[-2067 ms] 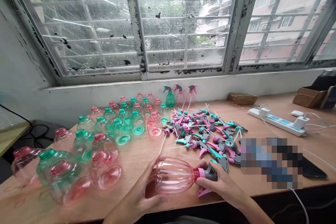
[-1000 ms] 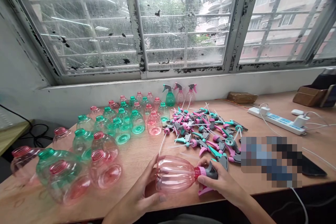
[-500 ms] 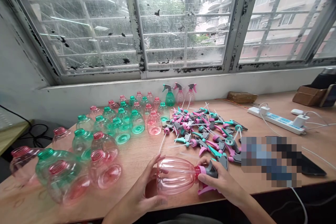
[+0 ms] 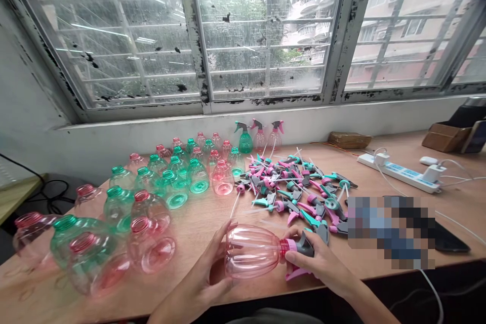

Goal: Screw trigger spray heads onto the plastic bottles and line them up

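A clear pink spray bottle (image 4: 252, 253) lies sideways between my hands, just above the table's front edge. My left hand (image 4: 212, 266) is curled around its base, thumb below and fingers at the far side. At the neck, my right hand (image 4: 311, 258) grips the pink collar (image 4: 289, 246) of the grey-and-pink spray head (image 4: 304, 245), which sits on the bottle's mouth. A pink trigger (image 4: 298, 274) points toward me under the right hand. Inside the bottle a pale tube shows faintly. Beyond my hands lies a heap of loose spray heads (image 4: 292, 182) in pink, teal and grey.
Open-mouthed green and pink bottles (image 4: 177, 190) stand in rows on the left. Three bottles with spray heads (image 4: 259, 137) stand against the wall. A power strip (image 4: 400, 173), a brown package (image 4: 349, 140) and a cardboard box (image 4: 442, 137) are at the right, beside a blurred patch.
The bottle and both hands have shifted very slightly, and the view has moved a little. My grip looks the same.
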